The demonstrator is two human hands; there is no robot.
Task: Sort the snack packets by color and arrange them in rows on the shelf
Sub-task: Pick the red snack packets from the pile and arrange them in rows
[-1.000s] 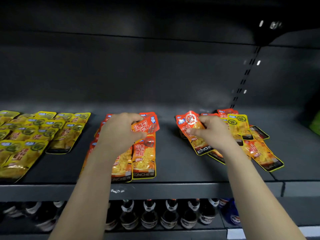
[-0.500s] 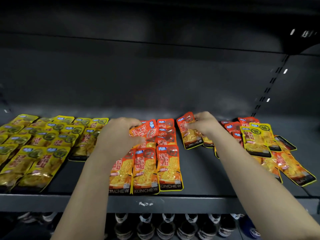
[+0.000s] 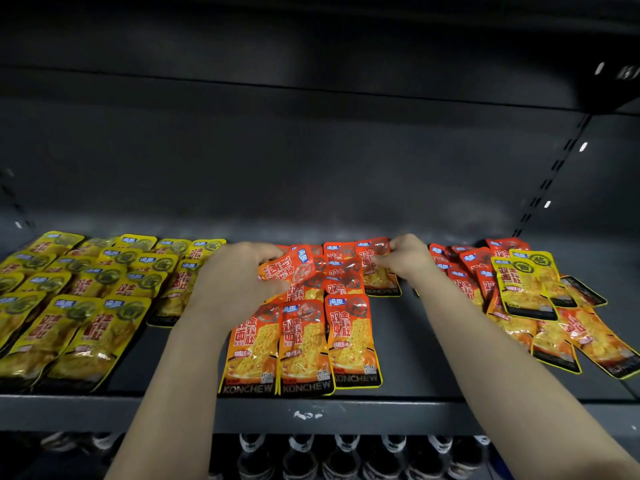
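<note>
The left hand [image 3: 239, 282] curls its fingers round one orange packet [image 3: 289, 270], holding it tilted just above the orange rows. The right hand [image 3: 407, 259] pinches the top edge of a second orange packet [image 3: 379, 271], which lies flat at the back of the shelf [image 3: 415, 358]. Between the two grips, more orange packets overlap too closely to count. Just in front of the left grip, three front packets [image 3: 304, 344] lie side by side. Left of that grip spread the yellow packets [image 3: 86, 289], over a dozen. Right of the pinch sits a mixed pile [image 3: 481, 261], two yellow ones on top. Bottles [image 3: 346, 452] stand below.
</note>
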